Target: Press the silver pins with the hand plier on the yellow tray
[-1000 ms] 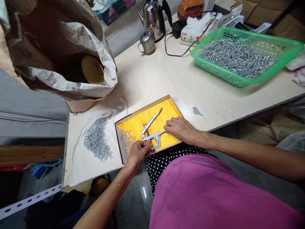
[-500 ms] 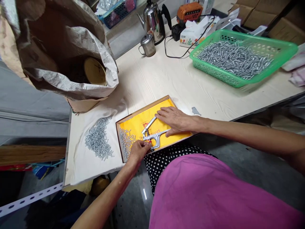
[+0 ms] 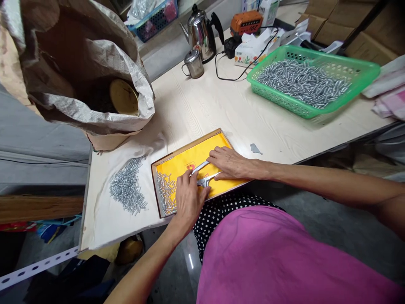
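A pair of grey metal snap-fastener pliers (image 3: 205,181) lies over the yellow bottom of a shallow box (image 3: 172,157). My right hand (image 3: 229,164) grips its two handles, fingers over the upper one and thumb by the lower one. Around the head of the pliers is my left hand (image 3: 189,197), fingers on top and thumb on the near side. That hand hides the jaws and whatever is in them. Small silvery metal pins (image 3: 166,192) lie loose in the left end of the box, beside my left hand.
A heap of similar pins (image 3: 128,188) lies on white cloth at left. An open woven sack (image 3: 104,122) stands behind it. Back right is a green basket (image 3: 278,99) full of metal pieces. A kettle (image 3: 201,38), metal cup (image 3: 194,64) and orange battery (image 3: 246,23) stand farther back.
My left hand has gone from a pinch at the jaws to a hold over the head of the pliers. The handles look closer together, with my right hand still on them.
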The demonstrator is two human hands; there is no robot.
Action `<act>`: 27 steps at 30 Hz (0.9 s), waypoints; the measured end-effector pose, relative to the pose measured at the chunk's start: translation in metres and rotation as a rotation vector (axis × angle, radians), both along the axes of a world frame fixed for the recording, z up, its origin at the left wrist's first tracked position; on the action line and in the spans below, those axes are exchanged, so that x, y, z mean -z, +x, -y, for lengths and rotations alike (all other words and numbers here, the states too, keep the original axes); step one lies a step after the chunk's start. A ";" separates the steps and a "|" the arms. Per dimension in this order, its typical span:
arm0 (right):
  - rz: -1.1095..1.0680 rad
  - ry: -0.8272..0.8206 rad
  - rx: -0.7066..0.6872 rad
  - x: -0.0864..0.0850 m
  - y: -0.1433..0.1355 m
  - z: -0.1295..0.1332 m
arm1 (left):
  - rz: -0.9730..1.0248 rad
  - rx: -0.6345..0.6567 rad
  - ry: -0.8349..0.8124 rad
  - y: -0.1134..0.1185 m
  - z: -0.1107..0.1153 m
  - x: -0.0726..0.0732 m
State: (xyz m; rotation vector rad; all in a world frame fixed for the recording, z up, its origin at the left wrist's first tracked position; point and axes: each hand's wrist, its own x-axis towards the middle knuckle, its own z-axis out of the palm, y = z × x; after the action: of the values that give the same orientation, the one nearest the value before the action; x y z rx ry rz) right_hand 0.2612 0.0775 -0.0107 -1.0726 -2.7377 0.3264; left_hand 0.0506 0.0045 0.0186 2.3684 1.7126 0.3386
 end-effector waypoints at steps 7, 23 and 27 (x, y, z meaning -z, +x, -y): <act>0.028 0.031 0.047 -0.003 -0.003 0.007 | -0.109 0.236 -0.069 0.016 -0.035 0.017; -0.015 0.007 -0.007 0.004 0.004 -0.002 | -0.056 0.221 -0.019 0.011 -0.030 0.018; -0.026 0.008 0.019 0.010 0.007 -0.030 | -0.064 0.289 0.090 0.017 -0.015 0.024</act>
State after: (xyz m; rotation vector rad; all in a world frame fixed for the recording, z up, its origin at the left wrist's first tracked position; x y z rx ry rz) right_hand 0.2686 0.1071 -0.0205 -1.0834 -2.7024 0.3244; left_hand 0.0675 0.0193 -0.0058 2.6720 1.3771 0.2998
